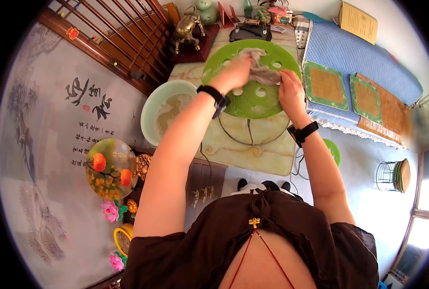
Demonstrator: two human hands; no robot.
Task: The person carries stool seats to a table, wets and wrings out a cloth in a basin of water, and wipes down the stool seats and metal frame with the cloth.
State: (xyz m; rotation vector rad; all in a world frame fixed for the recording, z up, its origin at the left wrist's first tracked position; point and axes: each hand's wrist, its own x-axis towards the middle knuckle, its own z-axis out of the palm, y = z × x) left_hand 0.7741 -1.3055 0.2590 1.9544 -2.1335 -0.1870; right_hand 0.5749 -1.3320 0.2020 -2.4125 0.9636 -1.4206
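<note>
A round green stool with several holes in its seat rests on the marble-patterned table; curved thin metal legs show below the seat. Crumpled across the seat is a greyish cloth. My left hand, a little blurred, is closed on the cloth's left part near the middle of the seat. At the right side of the seat, my right hand has its fingers closed at the cloth's other end. A pale green basin of cloudy water stands left of the stool, beneath my left forearm.
Behind the stool are a bronze animal figure, a black tray and small ornaments. A blue-covered couch with woven mats stands at the right. A wooden lattice borders the left. Stacked stools stand on the floor.
</note>
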